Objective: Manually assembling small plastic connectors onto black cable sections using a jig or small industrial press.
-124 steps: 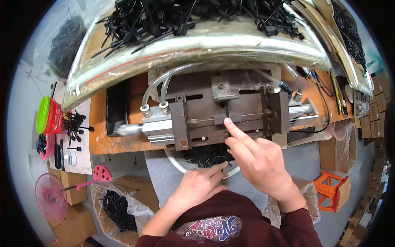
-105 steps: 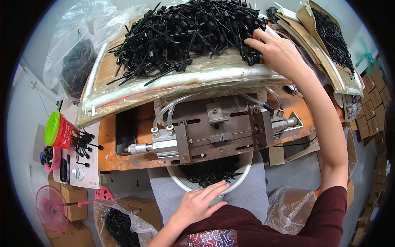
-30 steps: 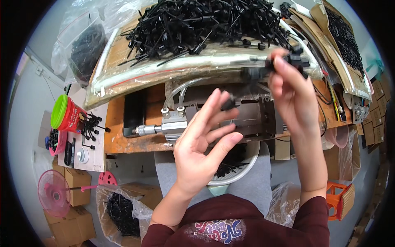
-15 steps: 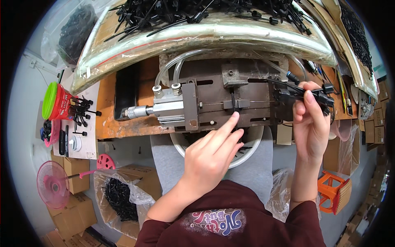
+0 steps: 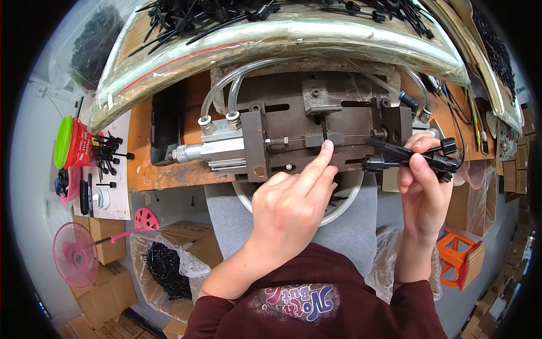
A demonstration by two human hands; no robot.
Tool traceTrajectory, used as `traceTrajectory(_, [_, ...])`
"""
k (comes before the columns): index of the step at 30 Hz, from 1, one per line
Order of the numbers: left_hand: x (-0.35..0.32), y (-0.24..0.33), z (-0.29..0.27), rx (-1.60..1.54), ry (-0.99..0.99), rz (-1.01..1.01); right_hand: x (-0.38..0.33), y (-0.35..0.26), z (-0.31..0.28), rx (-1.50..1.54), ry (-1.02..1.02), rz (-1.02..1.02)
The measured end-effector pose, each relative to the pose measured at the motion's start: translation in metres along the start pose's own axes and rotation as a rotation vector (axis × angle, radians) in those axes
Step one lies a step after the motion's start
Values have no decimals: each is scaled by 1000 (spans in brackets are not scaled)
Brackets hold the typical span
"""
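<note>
Extending its index finger to one slotted block (image 5: 336,139), the left hand (image 5: 291,203) stays loosely open; the right hand (image 5: 422,186) pinches several overlapping black parts (image 5: 443,163).

bunch of black parts (image 5: 443,162): thin stems, chunky heads, pinched in the right hand (image 5: 422,189), heads poking out both sides
lone black stem (image 5: 324,129): skinny, running front-to-back across the little grey block (image 5: 336,139), left hand (image 5: 293,203)'s index fingertip at the block's near edge
</note>
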State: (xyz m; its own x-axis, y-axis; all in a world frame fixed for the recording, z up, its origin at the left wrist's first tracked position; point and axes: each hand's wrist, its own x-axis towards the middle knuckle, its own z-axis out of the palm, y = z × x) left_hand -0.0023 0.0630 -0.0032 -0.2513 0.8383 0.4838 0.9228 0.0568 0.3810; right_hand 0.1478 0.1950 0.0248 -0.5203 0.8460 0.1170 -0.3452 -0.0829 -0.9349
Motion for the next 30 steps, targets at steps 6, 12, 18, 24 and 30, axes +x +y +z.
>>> traceTrajectory(6, [2, 12, -29, -875, -4, -270, -9, 1, 6, -2, -122, 148])
traceTrajectory(12, [-5, 8, -44, -790, 1, -61, 2, -7, 5, -110, 2, -21])
traceTrajectory(18, [-12, -2, 0, -216, 102, -21, 21, -18, 9, -387, 83, -382])
traceTrajectory(24, [-2, -2, 6, 28, 64, 39, 16, -9, 9, -592, 5, -548])
traceTrajectory(30, [-1, -1, 3, 27, 35, 12, 10, -5, 7, -1009, -3, -861])
